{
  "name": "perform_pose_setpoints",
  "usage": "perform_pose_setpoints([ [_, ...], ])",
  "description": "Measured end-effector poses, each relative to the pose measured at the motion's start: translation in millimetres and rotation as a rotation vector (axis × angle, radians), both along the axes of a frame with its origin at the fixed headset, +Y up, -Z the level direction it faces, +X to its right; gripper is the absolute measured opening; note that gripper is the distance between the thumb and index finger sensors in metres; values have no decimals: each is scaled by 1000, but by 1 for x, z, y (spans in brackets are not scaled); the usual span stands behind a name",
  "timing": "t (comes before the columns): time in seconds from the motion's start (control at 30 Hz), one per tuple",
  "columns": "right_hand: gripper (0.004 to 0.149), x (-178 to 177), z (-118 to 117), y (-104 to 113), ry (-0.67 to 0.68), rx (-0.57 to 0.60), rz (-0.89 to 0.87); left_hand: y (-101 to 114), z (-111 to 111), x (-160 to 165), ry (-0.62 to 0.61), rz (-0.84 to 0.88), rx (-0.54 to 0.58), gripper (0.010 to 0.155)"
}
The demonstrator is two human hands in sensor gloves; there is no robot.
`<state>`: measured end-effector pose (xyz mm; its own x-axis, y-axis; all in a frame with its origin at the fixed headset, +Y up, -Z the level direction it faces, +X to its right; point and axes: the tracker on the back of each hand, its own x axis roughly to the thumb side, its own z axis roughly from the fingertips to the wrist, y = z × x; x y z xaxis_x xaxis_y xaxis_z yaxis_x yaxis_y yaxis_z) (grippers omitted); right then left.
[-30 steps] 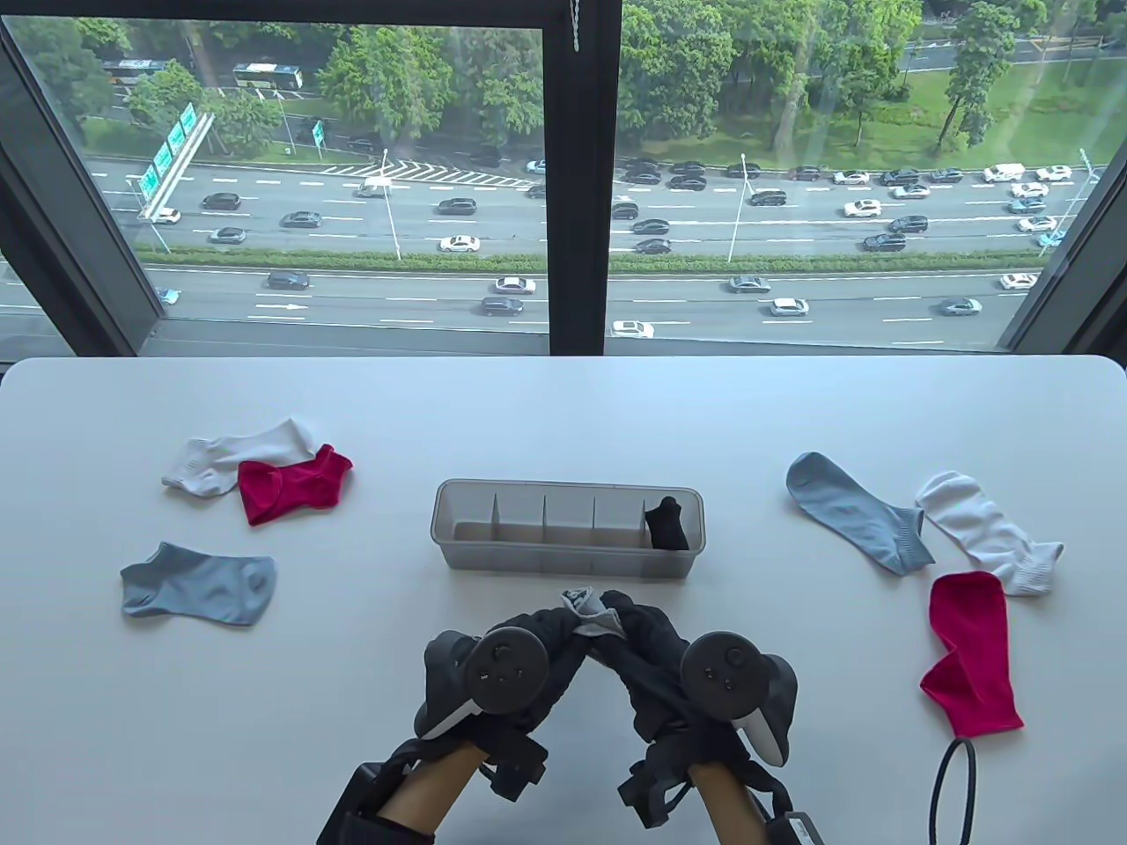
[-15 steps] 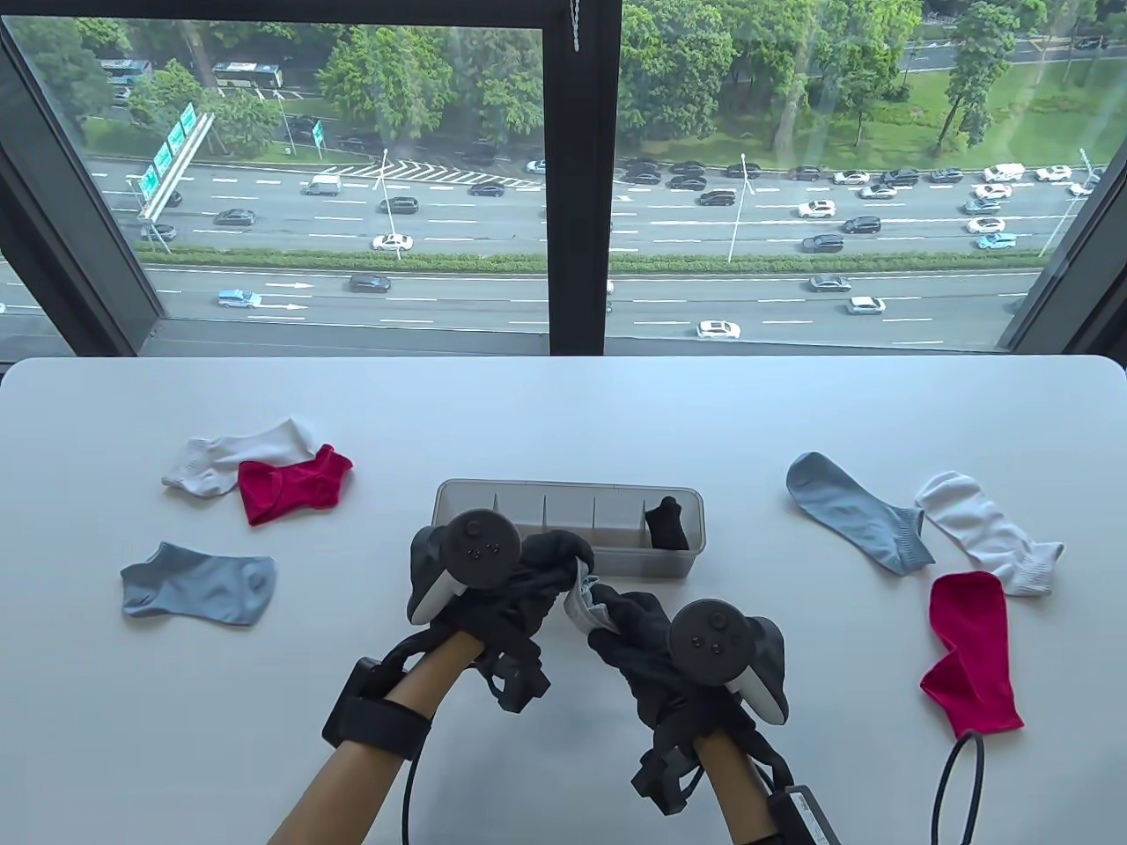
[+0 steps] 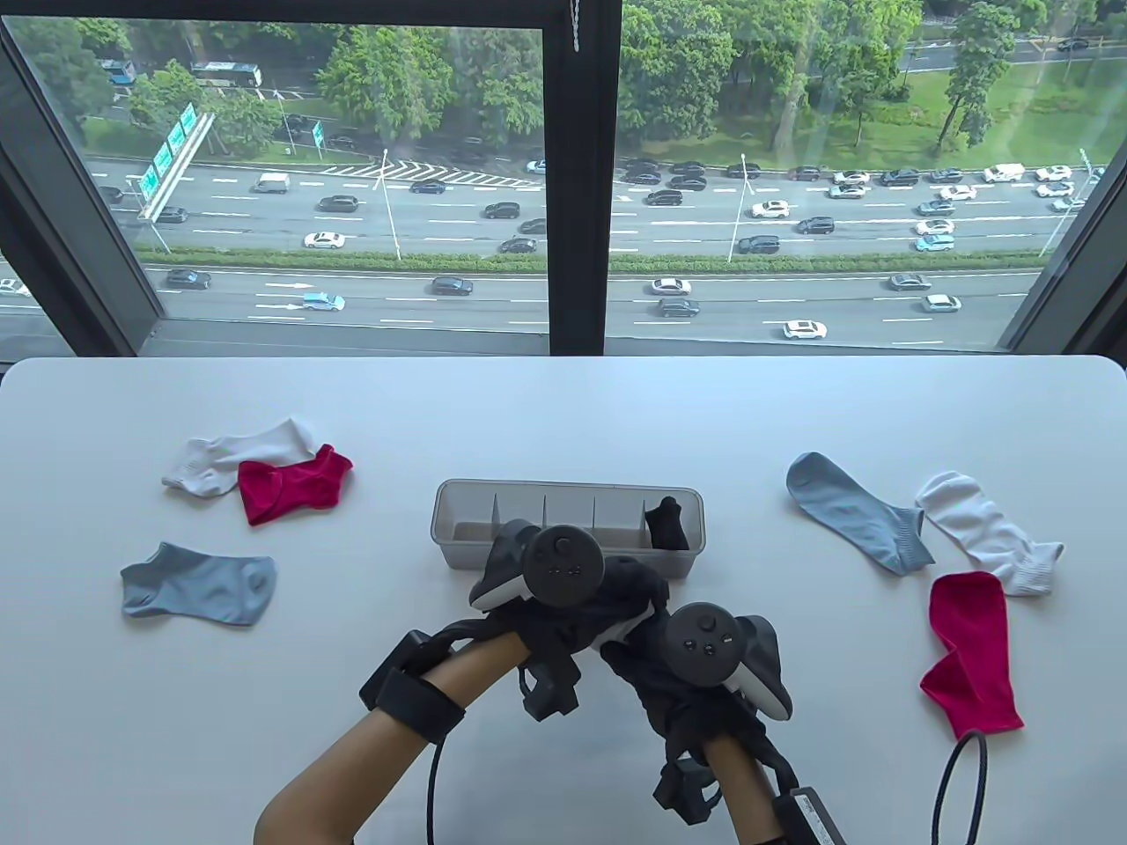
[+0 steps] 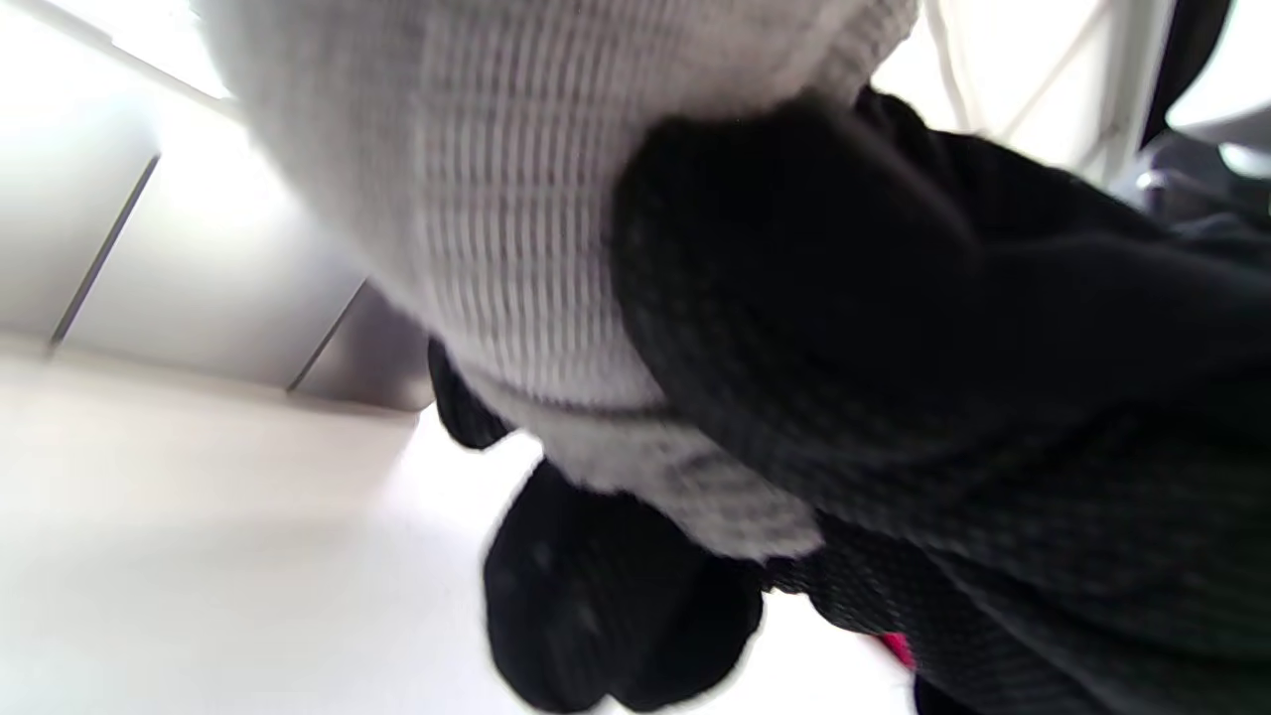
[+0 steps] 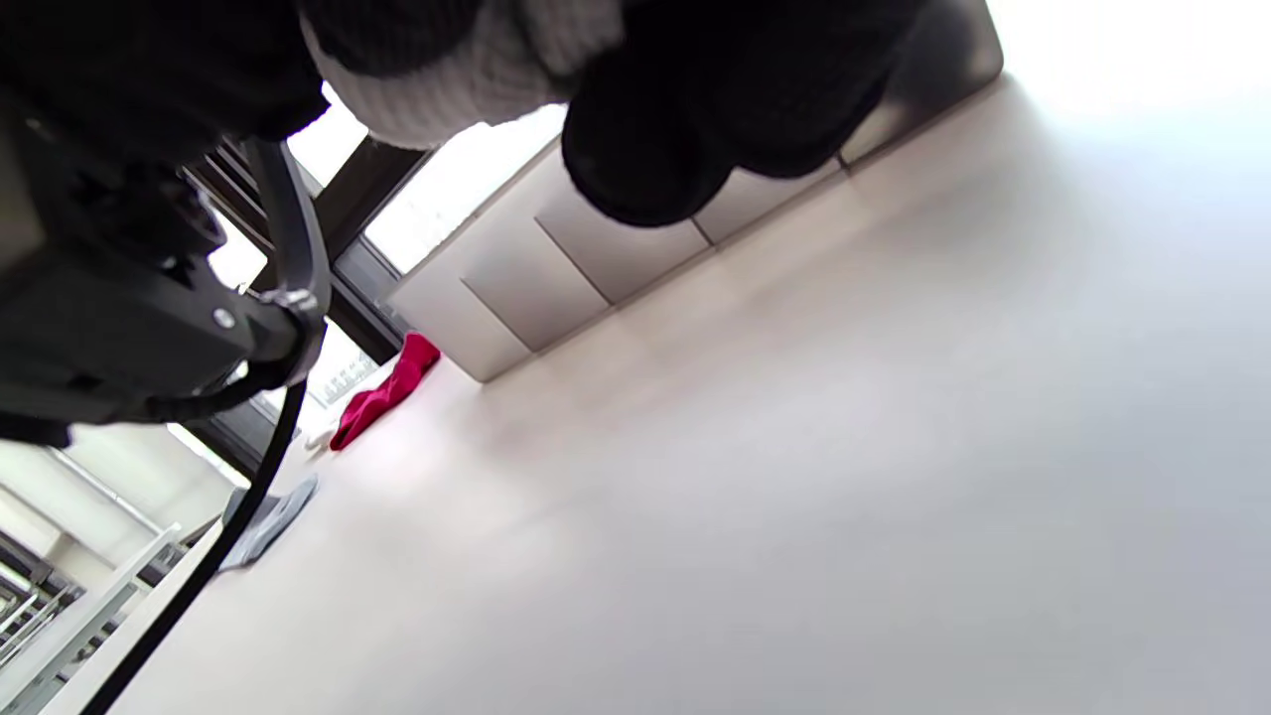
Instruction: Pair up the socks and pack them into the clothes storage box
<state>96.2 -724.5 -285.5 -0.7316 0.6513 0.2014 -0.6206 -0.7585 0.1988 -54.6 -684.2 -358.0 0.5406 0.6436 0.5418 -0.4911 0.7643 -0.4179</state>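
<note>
The grey divided storage box (image 3: 458, 510) stands mid-table, with a black sock pair (image 3: 666, 524) in its rightmost compartment. Just in front of it, my left hand (image 3: 616, 588) and right hand (image 3: 636, 653) meet and both grip a rolled light grey sock pair (image 3: 630, 627), mostly hidden by the gloves. The left wrist view shows the ribbed grey sock pair (image 4: 516, 199) with gloved fingers (image 4: 794, 298) curled round it. In the right wrist view the sock pair (image 5: 477, 70) sits near the box (image 5: 516, 288).
Loose socks lie on the left: white (image 3: 238, 453), red (image 3: 290, 488), blue-grey (image 3: 198, 585). On the right lie blue-grey (image 3: 854, 510), white (image 3: 990, 532) and red (image 3: 968, 651). A black cable loop (image 3: 955, 783) lies at the bottom right.
My left hand has swung right along the box front, over the bundle and against the right hand. The grey socks are now mostly covered. The right hand has barely moved.
</note>
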Motion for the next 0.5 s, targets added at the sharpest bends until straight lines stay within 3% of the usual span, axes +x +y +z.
perform_pose_setpoints([
  [0.07,50,-2,-1,1,-29,-20,-53,-5,-1,-10,56,73,-94,44],
  [0.2,49,0,-4,6,-79,73,-51,-6,6,-21,84,106,-30,57],
  [0.33,46,13,-5,9,-172,99,-122,-8,24,-26,106,109,25,58],
  [0.4,60,20,-5,10,-241,102,-183,-13,33,-28,100,109,6,61],
  [0.5,56,23,-2,11,-250,100,-228,-20,48,-24,64,48,-18,75],
])
